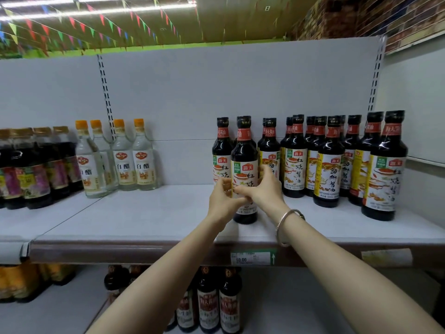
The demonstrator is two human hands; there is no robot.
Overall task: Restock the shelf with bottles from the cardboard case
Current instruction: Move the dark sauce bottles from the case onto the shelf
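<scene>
A dark soy sauce bottle (244, 150) with a red neck band and a white label stands upright on the white shelf (149, 213), near its middle. My left hand (222, 197) grips the bottle's lower body from the left. My right hand (263, 186), with a silver bangle on the wrist, wraps it from the right. A second bottle of the same kind (221, 145) stands just behind it to the left. More soy sauce bottles (330, 160) fill the shelf's right part in rows. The cardboard case is out of view.
White vinegar bottles (125, 155) with orange caps and dark shrink-wrapped bottles (31, 167) occupy the shelf's left. Bare shelf surface lies between the vinegar and the held bottle. A price tag (252, 257) is on the shelf edge. Other bottles (216, 302) stand on the shelf below.
</scene>
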